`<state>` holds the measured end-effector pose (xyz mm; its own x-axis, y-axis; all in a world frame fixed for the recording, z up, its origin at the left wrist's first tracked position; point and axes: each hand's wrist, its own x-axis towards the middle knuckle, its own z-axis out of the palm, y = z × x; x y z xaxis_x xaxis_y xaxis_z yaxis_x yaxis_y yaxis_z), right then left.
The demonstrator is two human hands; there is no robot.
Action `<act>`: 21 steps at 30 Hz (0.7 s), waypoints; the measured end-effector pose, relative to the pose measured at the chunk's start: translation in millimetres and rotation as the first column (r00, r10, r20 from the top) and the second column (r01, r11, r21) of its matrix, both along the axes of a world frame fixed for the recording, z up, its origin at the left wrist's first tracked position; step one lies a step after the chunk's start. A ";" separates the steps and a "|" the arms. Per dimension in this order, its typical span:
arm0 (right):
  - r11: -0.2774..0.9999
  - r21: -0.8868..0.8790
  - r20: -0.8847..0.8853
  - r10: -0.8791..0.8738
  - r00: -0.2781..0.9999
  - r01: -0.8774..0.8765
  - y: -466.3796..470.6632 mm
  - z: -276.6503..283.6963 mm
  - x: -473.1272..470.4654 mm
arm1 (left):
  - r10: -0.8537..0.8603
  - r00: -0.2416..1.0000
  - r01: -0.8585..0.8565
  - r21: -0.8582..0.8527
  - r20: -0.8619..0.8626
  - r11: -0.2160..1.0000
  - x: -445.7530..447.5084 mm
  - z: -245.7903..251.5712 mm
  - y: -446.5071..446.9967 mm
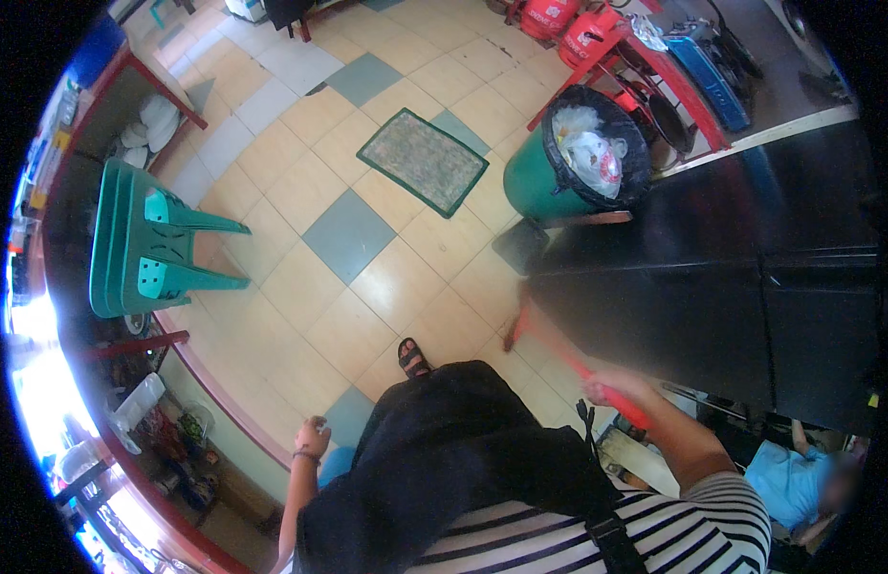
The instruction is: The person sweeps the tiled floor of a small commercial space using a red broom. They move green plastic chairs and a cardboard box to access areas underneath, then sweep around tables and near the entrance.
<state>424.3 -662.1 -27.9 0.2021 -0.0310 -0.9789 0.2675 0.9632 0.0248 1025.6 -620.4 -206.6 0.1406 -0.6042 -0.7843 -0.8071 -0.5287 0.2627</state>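
My right hand [619, 387] is wrapped around the red handle of a broom [558, 347]. The handle slants down to a brush head [514, 334] with dark bristles, which is at the tiled floor [397, 287] beside a black cabinet [652, 308]. The broom is somewhat blurred. To the left, my left hand [313, 436] hangs beside my body with curled fingers and a band at the wrist. Whether something small is in it, I cannot tell. A sandalled foot [413, 357] shows ahead of my dark apron [444, 445].
Stacked green plastic chairs [121, 237] stand left, near shelves with white dishes [157, 122]. A green-edged mat [426, 161] lies ahead. Right of it are a lined green bin [530, 179], a red metal stand [691, 100] and red gas cylinders [548, 16]. Another person [784, 473] is at lower right.
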 end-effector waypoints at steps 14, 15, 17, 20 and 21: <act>0.983 -0.181 0.407 0.108 0.907 -0.036 -153.6 -142.4 80.5 | -0.052 0.998 0.042 -0.213 -0.044 0.976 -27.8 30.5 -106.3; 0.950 -0.273 0.275 0.227 0.934 -0.151 -157.6 -123.8 74.4 | -0.081 0.996 0.074 -0.207 -0.025 0.975 -33.1 32.6 -118.9; 0.824 -0.444 0.015 0.399 0.917 -0.351 -162.6 -81.6 55.3 | -0.117 0.992 0.106 -0.218 -0.037 0.970 -47.4 33.8 -143.3; 0.740 -0.473 -0.219 0.426 0.878 -0.477 -170.0 -32.4 26.5 | -0.182 0.983 0.175 -0.201 -0.014 0.964 -66.7 26.0 -184.1; 0.760 -0.466 -0.257 0.372 0.892 -0.452 -175.1 -23.5 18.3 | -0.212 0.977 0.210 -0.203 0.009 0.956 -70.8 21.0 -195.4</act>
